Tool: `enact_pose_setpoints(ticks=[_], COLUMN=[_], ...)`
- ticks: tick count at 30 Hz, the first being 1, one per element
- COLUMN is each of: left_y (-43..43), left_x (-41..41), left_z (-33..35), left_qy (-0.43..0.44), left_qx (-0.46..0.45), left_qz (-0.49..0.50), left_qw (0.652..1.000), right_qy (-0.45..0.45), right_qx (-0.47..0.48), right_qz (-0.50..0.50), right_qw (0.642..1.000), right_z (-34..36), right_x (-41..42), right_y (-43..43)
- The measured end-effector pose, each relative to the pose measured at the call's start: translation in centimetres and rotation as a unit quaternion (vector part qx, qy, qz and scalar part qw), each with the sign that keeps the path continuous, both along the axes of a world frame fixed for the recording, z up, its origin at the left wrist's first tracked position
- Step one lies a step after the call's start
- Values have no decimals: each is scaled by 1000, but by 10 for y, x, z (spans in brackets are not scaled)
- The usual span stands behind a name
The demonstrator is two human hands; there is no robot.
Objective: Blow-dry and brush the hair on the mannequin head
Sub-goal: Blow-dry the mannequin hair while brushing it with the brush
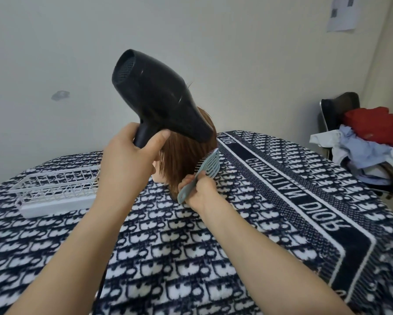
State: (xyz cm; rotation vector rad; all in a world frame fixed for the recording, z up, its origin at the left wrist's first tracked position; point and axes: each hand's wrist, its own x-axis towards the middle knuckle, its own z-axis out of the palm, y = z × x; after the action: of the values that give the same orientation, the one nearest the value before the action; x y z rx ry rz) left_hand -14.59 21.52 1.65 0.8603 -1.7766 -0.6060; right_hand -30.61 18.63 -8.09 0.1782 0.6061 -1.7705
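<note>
Over mannequin hair (182, 160): L hand (132, 160) grips dryer (159, 96) handle; R hand (202, 192) grips brush (197, 176).

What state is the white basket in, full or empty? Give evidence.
Empty. The white basket holds nothing; only the patterned cloth shows through its bars.

Everything sits on a fuzzy navy-and-white logo-print blanket (191, 258) with a dark lettered border band down the right. Directly on it: a white slatted plastic basket (54, 189) off left, and the mannequin head (182, 160) standing upright mid-blanket.
</note>
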Motion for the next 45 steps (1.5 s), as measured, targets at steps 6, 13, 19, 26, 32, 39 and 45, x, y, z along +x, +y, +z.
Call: enact_pose_setpoints(ticks=[6, 13, 19, 26, 32, 39, 45], left_y=[2, 7, 7, 2, 2, 0, 2], left_x=[-5, -7, -8, -7, -6, -4, -1], left_z=[-3, -5, -8, -12, -16, -20, -21], left_qy=[-66, -82, -87, -85, -111, -115, -124], left_qx=[-65, -117, -128, -100, -111, -99, -99], left_qz=[64, 75, 80, 70, 86, 90, 86], left_qw=[994, 987, 985, 989, 984, 984, 984], right_qy=[-1, -4, -36, -54, -68, -93, -80], right_qx=[-21, -21, 15, 61, 43, 29, 33], right_qz=[3, 17, 14, 12, 27, 12, -8], right_qw=[1000, 1000, 999, 997, 996, 995, 996], right_z=[-5, -5, -3, -2, -7, -19, -23], right_x=[-4, -6, -2, -2, -3, -1, -3], right_y=[3, 9, 5, 7, 9, 11, 13])
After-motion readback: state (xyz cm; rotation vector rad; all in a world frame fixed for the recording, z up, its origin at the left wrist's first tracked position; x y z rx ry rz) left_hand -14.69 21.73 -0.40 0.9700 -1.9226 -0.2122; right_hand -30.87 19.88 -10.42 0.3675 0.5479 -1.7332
